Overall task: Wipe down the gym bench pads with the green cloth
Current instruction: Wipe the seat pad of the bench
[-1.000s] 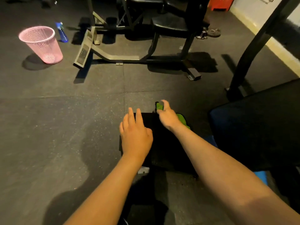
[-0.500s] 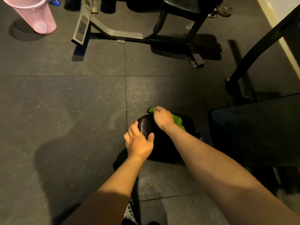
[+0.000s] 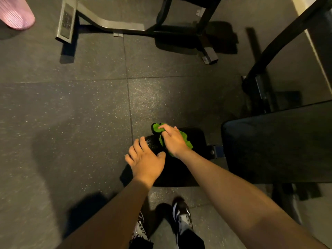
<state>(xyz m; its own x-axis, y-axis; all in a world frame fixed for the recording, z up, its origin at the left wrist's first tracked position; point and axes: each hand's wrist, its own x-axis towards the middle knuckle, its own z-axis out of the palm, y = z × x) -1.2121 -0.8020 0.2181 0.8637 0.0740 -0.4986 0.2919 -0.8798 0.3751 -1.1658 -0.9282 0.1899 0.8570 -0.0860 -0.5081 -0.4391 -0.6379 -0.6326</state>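
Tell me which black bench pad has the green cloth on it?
The smaller black pad at centre: the right hand grips the crumpled green cloth on it, the left hand rests there too. The larger black pad at right bears neither.

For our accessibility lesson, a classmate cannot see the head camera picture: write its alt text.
A person's right hand grips a crumpled green cloth on a small black padded bench cushion, while the left hand rests on the cushion's left end. A larger black bench pad stands to the right, over speckled dark rubber floor.
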